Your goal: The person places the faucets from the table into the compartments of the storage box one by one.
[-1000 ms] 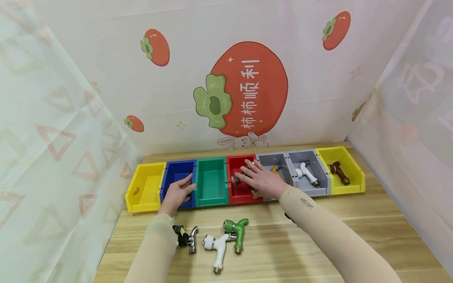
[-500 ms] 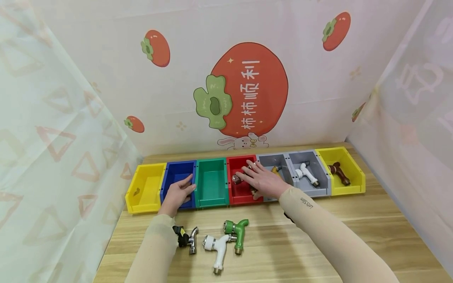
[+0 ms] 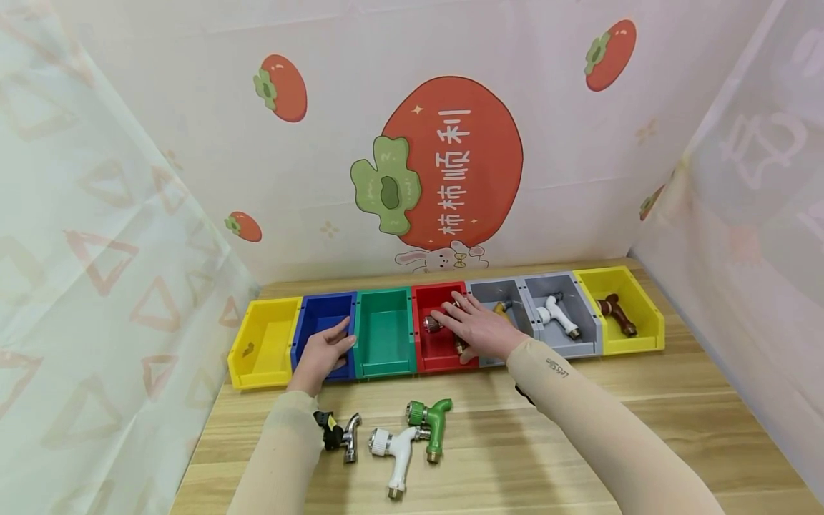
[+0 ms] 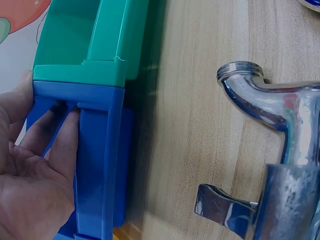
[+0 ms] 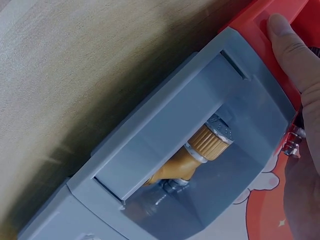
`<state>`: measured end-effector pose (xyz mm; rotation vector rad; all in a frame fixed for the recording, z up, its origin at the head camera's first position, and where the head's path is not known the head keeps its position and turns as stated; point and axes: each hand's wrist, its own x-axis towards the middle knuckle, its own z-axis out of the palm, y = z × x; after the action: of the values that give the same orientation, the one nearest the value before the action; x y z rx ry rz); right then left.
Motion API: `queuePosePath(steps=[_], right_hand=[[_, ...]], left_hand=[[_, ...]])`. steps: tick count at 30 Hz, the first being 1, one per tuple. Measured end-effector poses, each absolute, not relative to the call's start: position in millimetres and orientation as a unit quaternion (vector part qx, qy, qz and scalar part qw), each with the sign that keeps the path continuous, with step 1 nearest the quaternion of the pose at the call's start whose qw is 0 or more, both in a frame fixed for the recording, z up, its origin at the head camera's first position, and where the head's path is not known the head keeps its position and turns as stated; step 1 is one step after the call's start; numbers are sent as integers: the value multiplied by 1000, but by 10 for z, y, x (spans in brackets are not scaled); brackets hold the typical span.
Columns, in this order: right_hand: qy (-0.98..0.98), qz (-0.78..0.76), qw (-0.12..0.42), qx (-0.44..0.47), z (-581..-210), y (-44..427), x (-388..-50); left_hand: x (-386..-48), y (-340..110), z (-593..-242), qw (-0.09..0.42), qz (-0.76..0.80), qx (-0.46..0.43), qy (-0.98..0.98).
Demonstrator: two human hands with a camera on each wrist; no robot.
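Note:
My left hand [image 3: 322, 354] rests at the blue bin [image 3: 327, 304]. In the left wrist view its fairly straight fingers [image 4: 67, 140] reach inside and touch the wall beside the green bin [image 4: 85, 72]. My right hand [image 3: 484, 330] lies over the red bin [image 3: 438, 359], fingers spread above a tap with a ridged metal knob [image 3: 433, 324]. Most of that tap is hidden under the hand. The right wrist view has the thumb [image 5: 285, 37] lying along the red bin's front edge, beside a grey bin [image 5: 160, 132] with a yellow-brown tap [image 5: 187, 162].
A yellow bin [image 3: 260, 357] stands at the row's left end. On the right, a second grey bin holds a white tap [image 3: 561, 315] and a yellow bin a brown tap [image 3: 618, 315]. A black-and-chrome tap [image 3: 347, 436], a white tap [image 3: 398, 458] and a green tap [image 3: 436, 429] lie in front.
My right fingers and the knob of the tap under them have shifted slightly right within the red bin. My left hand has stayed in place at the blue bin.

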<state>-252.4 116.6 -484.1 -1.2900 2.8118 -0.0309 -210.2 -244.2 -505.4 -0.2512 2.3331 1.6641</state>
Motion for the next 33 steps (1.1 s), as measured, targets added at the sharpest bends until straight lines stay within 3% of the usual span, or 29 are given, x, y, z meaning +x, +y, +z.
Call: queuePosePath(steps=[19, 33], right_hand=[[911, 7, 31, -411, -4827, 1145, -2517], [906, 18, 69, -416, -4752, 1085, -2454]], left_hand=[[-2095, -2438, -5056, 134, 572, -89, 804], [-2095, -2423, -5029, 133, 573, -87, 804]])
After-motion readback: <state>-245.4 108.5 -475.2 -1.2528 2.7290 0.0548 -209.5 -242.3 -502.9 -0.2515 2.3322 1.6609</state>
